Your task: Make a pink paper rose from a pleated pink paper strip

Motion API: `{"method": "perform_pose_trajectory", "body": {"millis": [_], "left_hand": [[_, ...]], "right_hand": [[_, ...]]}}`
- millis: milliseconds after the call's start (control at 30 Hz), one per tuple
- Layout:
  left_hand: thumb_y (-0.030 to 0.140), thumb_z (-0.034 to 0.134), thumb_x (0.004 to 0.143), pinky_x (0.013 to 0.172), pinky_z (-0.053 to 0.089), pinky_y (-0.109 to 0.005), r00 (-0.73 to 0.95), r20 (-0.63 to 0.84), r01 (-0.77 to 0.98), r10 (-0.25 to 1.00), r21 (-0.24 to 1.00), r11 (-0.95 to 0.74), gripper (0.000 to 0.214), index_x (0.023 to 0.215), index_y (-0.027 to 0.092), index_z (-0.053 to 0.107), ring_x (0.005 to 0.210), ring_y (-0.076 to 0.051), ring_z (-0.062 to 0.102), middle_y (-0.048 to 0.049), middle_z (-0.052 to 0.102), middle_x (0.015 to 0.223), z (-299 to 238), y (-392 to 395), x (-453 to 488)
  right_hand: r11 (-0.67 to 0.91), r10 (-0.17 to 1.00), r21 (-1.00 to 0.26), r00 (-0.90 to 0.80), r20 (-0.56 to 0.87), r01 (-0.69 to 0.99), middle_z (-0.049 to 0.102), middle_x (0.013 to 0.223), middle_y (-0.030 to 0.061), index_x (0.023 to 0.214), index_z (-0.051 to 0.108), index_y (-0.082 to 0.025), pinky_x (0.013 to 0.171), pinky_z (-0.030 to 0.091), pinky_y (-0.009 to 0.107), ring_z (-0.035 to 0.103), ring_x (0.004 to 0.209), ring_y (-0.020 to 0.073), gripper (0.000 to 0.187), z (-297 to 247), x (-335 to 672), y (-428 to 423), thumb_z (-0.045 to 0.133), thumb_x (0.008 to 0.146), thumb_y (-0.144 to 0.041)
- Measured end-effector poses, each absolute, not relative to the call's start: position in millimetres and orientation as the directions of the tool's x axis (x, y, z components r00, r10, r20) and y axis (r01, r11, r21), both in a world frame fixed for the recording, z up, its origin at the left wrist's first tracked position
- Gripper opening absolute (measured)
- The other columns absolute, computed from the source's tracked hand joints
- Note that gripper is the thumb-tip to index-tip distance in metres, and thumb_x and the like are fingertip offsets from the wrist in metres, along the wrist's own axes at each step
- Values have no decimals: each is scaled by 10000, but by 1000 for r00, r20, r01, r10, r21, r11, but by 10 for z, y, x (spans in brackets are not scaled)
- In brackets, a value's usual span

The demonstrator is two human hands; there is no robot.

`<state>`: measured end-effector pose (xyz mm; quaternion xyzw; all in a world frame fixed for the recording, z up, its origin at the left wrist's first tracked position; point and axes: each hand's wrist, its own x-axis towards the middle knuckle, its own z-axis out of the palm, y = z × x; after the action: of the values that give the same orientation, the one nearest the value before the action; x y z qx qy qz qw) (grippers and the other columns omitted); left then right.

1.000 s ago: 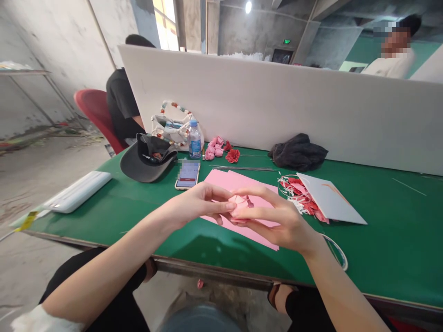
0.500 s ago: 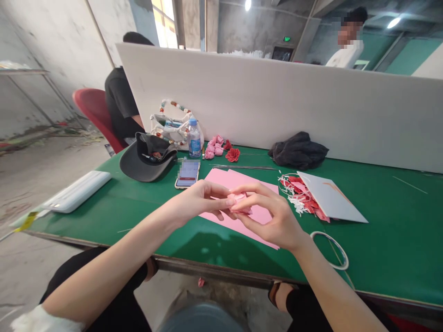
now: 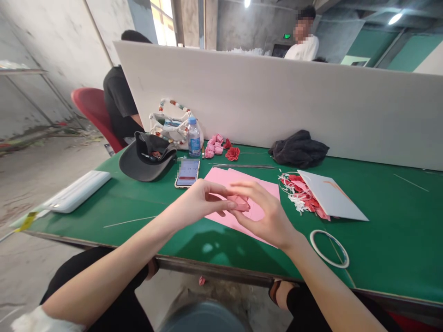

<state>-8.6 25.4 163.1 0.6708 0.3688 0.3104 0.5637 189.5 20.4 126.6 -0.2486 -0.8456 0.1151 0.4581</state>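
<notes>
A small pink paper flower [image 3: 241,203] is between my two hands above the table. My left hand [image 3: 206,197] pinches its left side between thumb and fingers. My right hand [image 3: 265,207] curves round it from the right, fingers over the top and thumb at the lower edge. Below them lie flat sheets of pink paper [image 3: 221,174]. A thin pale wire [image 3: 129,222] shows left of my left forearm; whether it joins the flower I cannot tell.
On the green table [image 3: 387,258] are a phone [image 3: 187,173], cap [image 3: 148,159], bottle [image 3: 194,137], finished paper flowers [image 3: 232,153], black cloth [image 3: 300,148], a folded white card [image 3: 334,194] over red petals, and a tape roll [image 3: 329,249]. A white board [image 3: 242,97] stands behind.
My right fingers have shifted over the flower, which has turned a little. More of the pale wire shows at the left. A person beyond the board has moved left.
</notes>
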Motion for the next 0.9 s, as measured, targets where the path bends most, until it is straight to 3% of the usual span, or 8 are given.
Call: {"method": "perform_pose_trajectory", "body": {"millis": [200,367,567,700,900], "left_hand": [[288,756,824,696,570,-215,482,-29,146,876,988,-47,189,971,173,728,814,-144,710,-32,776,902,1613,244,-111],[253,807,756,625,554,-198,449,-33,93,893,996,-10,209,813,152,633,729,-125,694,5,722,760,1608,251,-97],[237,790,767,686,558,-229,439,3,93,899,995,-48,134,797,155,689,785,-148,708,-25,750,811,1596,251,-103],[238,805,749,722,560,-226,445,32,85,895,993,-77,102,816,178,758,809,-157,716,-14,766,806,1588,256,-134],[201,764,762,694,550,-209,418,64,133,906,982,-131,65,794,228,814,742,-140,703,6,788,781,1641,218,-152]], "right_hand": [[895,427,-285,-474,770,343,691,1216,84,1266,578,-201,1023,544,336,648,1162,189,434,1233,1911,202,670,860,-79],[887,443,-287,-493,749,361,672,1113,73,1180,622,-229,789,613,297,687,978,169,340,1251,1914,197,651,877,-78],[882,454,-304,-478,752,360,622,1077,71,1121,649,-229,744,605,284,663,932,156,282,1241,1917,211,668,872,-99],[896,401,-240,-452,797,373,631,1043,72,1112,647,-214,775,602,289,655,937,160,286,1255,1908,209,685,857,-90],[906,371,-217,-435,821,364,654,1018,67,1126,648,-227,753,607,304,668,880,159,308,1251,1910,187,704,849,-105]]}}
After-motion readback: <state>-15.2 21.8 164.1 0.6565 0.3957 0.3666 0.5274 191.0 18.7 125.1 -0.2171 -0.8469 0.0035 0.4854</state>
